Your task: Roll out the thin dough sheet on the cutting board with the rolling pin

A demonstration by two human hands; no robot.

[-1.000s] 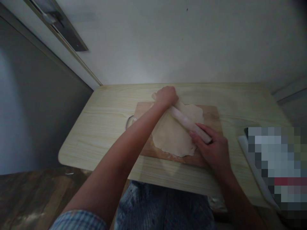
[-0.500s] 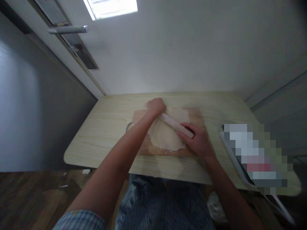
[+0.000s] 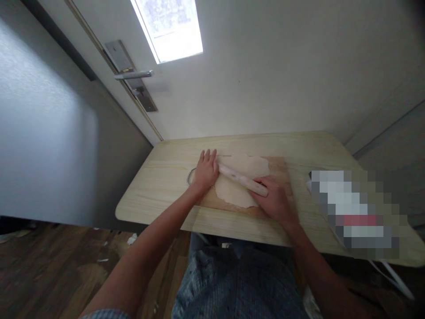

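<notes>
A flat sheet of pale dough [image 3: 244, 177] lies on a wooden board [image 3: 282, 170] on the light wood table [image 3: 166, 177]. A pale rolling pin [image 3: 241, 178] lies slantwise across the dough. My left hand [image 3: 206, 170] rests flat on the pin's left end, fingers stretched out and pointing away from me. My right hand [image 3: 274, 199] lies on the pin's right end near the board's front edge, fingers pressed down over it.
A metal ring [image 3: 190, 176] peeks out at the board's left edge. A blurred-out object [image 3: 355, 212] sits on the table's right side. A white door with a metal handle [image 3: 133, 75] and a window stands behind the table. Wooden floor lies at left.
My left hand has opened from a curled grip to flat fingers and slid toward me with the pin. The view has tilted up, showing more of the door.
</notes>
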